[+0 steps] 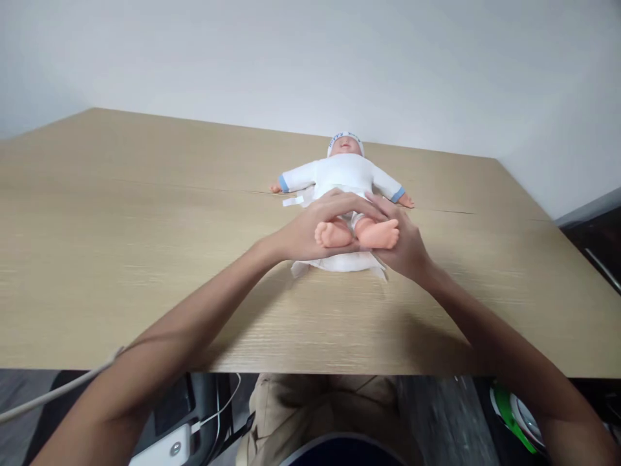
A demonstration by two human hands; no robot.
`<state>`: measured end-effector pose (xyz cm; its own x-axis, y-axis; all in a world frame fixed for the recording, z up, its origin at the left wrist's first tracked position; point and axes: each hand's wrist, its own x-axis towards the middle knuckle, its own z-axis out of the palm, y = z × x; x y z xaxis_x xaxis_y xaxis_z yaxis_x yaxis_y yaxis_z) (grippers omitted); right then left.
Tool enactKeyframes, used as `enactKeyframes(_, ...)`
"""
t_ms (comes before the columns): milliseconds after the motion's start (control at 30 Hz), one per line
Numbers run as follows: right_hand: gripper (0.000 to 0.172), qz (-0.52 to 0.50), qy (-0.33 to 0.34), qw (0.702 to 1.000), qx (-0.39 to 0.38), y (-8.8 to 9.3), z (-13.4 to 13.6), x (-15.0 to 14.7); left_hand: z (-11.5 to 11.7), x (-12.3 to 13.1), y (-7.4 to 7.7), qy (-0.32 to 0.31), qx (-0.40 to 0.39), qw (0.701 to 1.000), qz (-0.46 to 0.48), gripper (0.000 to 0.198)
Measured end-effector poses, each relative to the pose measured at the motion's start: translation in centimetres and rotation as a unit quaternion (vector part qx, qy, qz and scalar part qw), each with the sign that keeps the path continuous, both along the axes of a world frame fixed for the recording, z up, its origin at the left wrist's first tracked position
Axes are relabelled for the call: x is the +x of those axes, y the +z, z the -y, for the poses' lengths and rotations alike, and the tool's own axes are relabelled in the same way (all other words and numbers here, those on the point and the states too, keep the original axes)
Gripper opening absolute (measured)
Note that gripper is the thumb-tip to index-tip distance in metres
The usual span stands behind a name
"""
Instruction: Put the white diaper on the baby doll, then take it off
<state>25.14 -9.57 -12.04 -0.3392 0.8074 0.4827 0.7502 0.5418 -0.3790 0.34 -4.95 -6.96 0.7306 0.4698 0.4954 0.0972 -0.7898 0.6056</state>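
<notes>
A baby doll [344,171] lies on its back on a wood-grain table [145,246], its head toward the pale wall [310,65] and its feet toward the person. It wears a white shirt with blue cuffs and a white headpiece [359,140] marked with dark lettering, and its 2 arms are spread out to the sides. The person's left hand [303,226] grasps the doll's leg on the left, its fingers arched over the top and its thumb side passing under the 2 bare feet. The right hand [407,243] curls around the other leg, its fingers reaching over toward those of the left; how firmly either hand grips cannot be told. A white diaper [342,262] shows on the table below the feet, spread out with 2 corner tabs visible, and a white strip [292,201] juts out beside the doll's waist. Below the table edge are the person's tan trousers [315,408], a white device [167,446] with a thin cable [226,406] plugged in and, at the right, a green-rimmed object [514,421]. A thicker pale cable [63,391] runs beside the left forearm.
</notes>
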Motion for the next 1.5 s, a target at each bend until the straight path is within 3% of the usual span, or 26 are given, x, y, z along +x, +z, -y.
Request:
enactKeyframes(100,0.052,0.043,0.040,0.998,0.007,-0.1,-0.5,2.1,0.6,-2.1,-0.1,0.021,-0.014,0.999,-0.024,0.053)
enactKeyframes(167,0.048,0.078,0.079,0.994,-0.001,0.0,-0.5,3.6,0.5,-4.2,-0.7,0.042,-0.005,0.997,-0.059,0.048)
enactKeyframes(300,0.047,0.156,0.112,0.981,-0.033,-0.6,0.0,5.4,-0.7,-8.4,-3.7,0.020,0.057,0.992,-0.111,0.028)
enactKeyframes(367,0.045,0.156,0.129,0.979,-0.026,-1.6,0.3,5.6,-1.2,-9.8,-5.6,0.005,0.078,0.988,-0.134,0.028)
enactKeyframes(467,0.043,0.136,0.148,0.980,0.001,-3.5,0.4,5.7,-1.4,-10.6,-7.9,0.005,0.082,0.984,-0.159,0.034)
enactKeyframes(567,0.044,0.135,0.145,0.980,0.013,-4.7,0.5,5.9,-1.3,-10.5,-8.8,0.013,0.076,0.984,-0.159,0.038)
enactKeyframes(733,0.051,0.102,0.164,0.980,-0.040,-4.5,0.2,6.9,-1.5,-10.2,-8.2,-0.002,0.058,0.985,-0.165,0.039)
enactKeyframes(833,0.060,0.077,0.184,0.975,-0.101,-3.3,0.1,7.4,-1.2,-10.3,-7.2,-0.006,0.030,0.981,-0.192,0.041)
enactKeyframes(933,0.055,0.068,0.168,0.974,-0.138,-2.0,0.9,6.5,0.1,-9.7,-6.3,0.020,0.002,0.975,-0.221,0.041)
enactKeyframes(1033,0.046,0.089,0.102,0.986,-0.099,-1.4,2.8,3.8,1.8,-8.2,-6.4,0.089,0.015,0.968,-0.236,0.048)
enactKeyframes(1100,0.055,0.134,0.065,0.987,-0.057,-1.8,4.0,1.9,2.6,-7.1,-7.0,0.131,0.057,0.961,-0.235,0.054)
enactKeyframes(1167,0.049,0.180,0.028,0.983,-0.030,-2.6,4.6,0.4,2.9,-6.2,-7.6,0.160,0.098,0.953,-0.236,0.039)
enactKeyframes(1233,0.031,0.192,-0.013,0.981,-0.020,-3.3,4.3,-0.3,2.6,-5.6,-7.7,0.181,0.113,0.948,-0.236,0.022)
enactKeyframes(1300,0.026,0.166,-0.039,0.985,-0.015,-3.7,3.3,-0.2,1.8,-5.5,-7.1,0.200,0.099,0.949,-0.222,0.016)
enactKeyframes(1400,0.022,0.073,-0.038,0.996,-0.022,-3.1,1.1,0.5,0.1,-5.5,-5.3,0.228,0.053,0.954,-0.185,0.021)
enactKeyframes(1500,0.022,-0.016,-0.014,1.000,-0.023,-1.4,-1.4,1.1,-2.2,-5.3,-3.8,0.250,0.017,0.959,-0.134,0.029)
